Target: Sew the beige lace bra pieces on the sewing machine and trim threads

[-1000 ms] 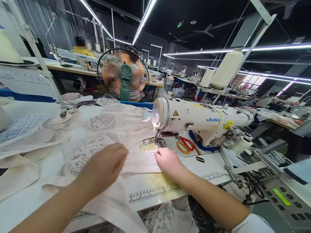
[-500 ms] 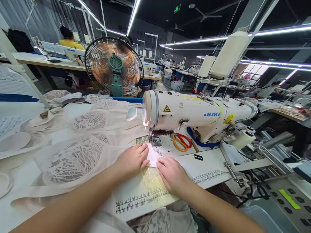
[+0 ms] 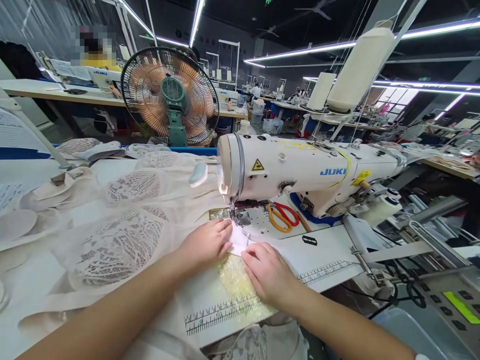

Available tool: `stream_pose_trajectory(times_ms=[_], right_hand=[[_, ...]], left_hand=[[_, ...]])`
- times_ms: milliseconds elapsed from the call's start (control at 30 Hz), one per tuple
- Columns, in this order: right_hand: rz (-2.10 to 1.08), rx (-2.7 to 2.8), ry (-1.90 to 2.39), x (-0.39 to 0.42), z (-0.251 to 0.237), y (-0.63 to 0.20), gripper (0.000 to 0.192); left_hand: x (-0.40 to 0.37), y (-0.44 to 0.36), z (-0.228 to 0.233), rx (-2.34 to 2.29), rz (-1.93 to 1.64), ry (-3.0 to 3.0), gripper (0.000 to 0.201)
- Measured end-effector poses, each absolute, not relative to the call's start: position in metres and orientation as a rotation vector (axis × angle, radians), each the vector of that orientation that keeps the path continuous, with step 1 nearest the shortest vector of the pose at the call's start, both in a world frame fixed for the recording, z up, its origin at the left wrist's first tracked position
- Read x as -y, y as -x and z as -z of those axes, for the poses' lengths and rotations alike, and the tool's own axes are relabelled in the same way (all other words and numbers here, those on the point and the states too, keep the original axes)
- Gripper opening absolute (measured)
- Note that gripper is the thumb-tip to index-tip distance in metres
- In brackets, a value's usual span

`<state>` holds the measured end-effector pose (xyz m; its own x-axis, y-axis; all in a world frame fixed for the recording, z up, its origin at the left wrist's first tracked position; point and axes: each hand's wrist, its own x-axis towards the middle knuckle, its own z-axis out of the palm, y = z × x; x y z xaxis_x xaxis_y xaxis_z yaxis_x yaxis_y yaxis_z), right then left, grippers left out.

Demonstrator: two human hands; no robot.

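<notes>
A small white fabric piece (image 3: pixel 237 242) lies under the presser foot (image 3: pixel 233 212) of a white JUKI sewing machine (image 3: pixel 285 165). My left hand (image 3: pixel 208 242) is closed on its left edge, fingers together on top and thumb tucked close, beside the needle area. Nearer to me, my right hand (image 3: pixel 268 270) pinches the lower right corner between thumb and forefinger. Just behind the right hand, scissors with one orange and one red handle (image 3: pixel 281 220) rest on the machine bed. A black razor blade (image 3: pixel 309 240) lies right of them. The needle tip is too small to make out.
Sheer beige lace garments (image 3: pixel 123 245) spread over the table on the left. A ruler scale (image 3: pixel 225 315) marks the table's front edge, with yellowish film (image 3: pixel 236 277) above it. Behind stand a fan (image 3: pixel 170 95) and large thread cones (image 3: pixel 360 70). A person in yellow sits farther back.
The white fabric piece has turned slightly at the presser foot, and a narrow strip or fold shows along its right edge. Both hands stay on it. The head view has shifted a little.
</notes>
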<state>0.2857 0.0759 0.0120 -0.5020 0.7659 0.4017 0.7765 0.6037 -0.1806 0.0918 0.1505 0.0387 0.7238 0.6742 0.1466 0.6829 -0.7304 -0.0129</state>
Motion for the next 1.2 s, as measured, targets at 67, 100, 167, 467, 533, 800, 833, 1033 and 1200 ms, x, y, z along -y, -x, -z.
stream_pose_trajectory(times_ms=[67, 100, 167, 467, 533, 800, 833, 1033, 1200], right_hand=[[0.054, 2.395, 1.228, -0.077, -0.012, -0.284, 0.019], [0.067, 2.395, 1.229, -0.077, -0.012, -0.283, 0.019], [0.090, 2.401, 1.234, -0.079, -0.013, -0.280, 0.019], [0.137, 2.454, 1.219, -0.089, -0.017, -0.269, 0.019], [0.132, 2.431, 1.197, -0.089, -0.015, -0.269, 0.021], [0.065, 2.416, 1.161, -0.086, -0.012, -0.276, 0.026], [0.049, 2.414, 1.163, -0.086, -0.013, -0.277, 0.026], [-0.011, 2.396, 1.157, -0.087, -0.013, -0.279, 0.025], [-0.022, 2.379, 1.146, -0.086, -0.012, -0.279, 0.024]], left_hand=[[-0.153, -0.091, -0.036, 1.123, 0.217, 2.846, 0.039], [-0.155, -0.090, -0.036, 1.120, 0.226, 2.839, 0.039], [-0.160, -0.088, -0.036, 1.107, 0.245, 2.827, 0.037], [-0.136, -0.090, -0.040, 0.882, 0.238, 2.740, 0.029], [-0.126, -0.091, -0.039, 0.906, 0.243, 2.702, 0.030], [-0.130, -0.085, -0.038, 0.942, 0.338, 2.772, 0.029], [-0.133, -0.083, -0.037, 0.936, 0.347, 2.783, 0.029], [-0.150, -0.075, -0.036, 0.932, 0.393, 2.827, 0.032], [-0.161, -0.077, -0.042, 0.929, 0.337, 2.802, 0.035]])
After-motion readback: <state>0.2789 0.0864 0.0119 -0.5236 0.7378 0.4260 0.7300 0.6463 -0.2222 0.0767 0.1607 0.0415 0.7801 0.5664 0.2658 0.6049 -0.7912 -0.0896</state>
